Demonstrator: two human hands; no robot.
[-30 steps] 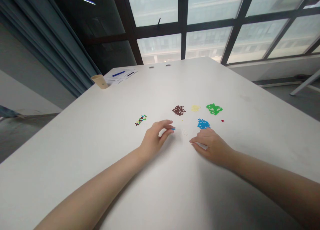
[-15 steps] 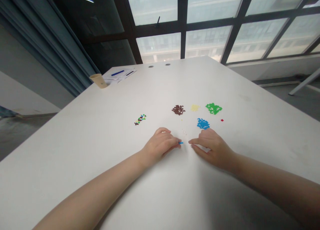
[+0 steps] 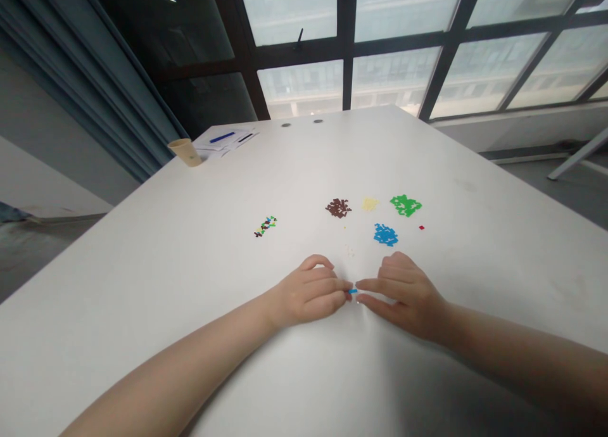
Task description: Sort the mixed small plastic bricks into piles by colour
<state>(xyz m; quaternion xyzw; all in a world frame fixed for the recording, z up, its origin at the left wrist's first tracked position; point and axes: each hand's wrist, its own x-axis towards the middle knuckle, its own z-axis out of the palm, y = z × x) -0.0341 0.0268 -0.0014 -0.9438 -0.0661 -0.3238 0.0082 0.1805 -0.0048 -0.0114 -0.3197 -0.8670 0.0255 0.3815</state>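
Near the front middle of the white table, my left hand (image 3: 313,294) is closed in a pinch on a small blue piece (image 3: 353,291), whose end sticks out past the fingertips. My right hand (image 3: 411,294) faces it from the right, index finger and thumb a little apart beside that end. A tiny whitish speck shows at the right thumb tip, too small to name. Just beyond the hands lie a few pale bits (image 3: 350,252) and a heap of small blue pieces (image 3: 386,235).
Farther off are heaps of brown pieces (image 3: 338,208), pale yellow pieces (image 3: 370,204) and green pieces (image 3: 405,205). One red piece (image 3: 421,227) lies alone. Mixed-colour pieces (image 3: 265,226) form a strip at left. A paper cup (image 3: 186,153) stands by papers and pens (image 3: 222,137).
Both hands have come nearer to me, and the left has shifted right with its blue piece. The gap between the hands has narrowed, and the right finger and thumb are slightly farther apart.
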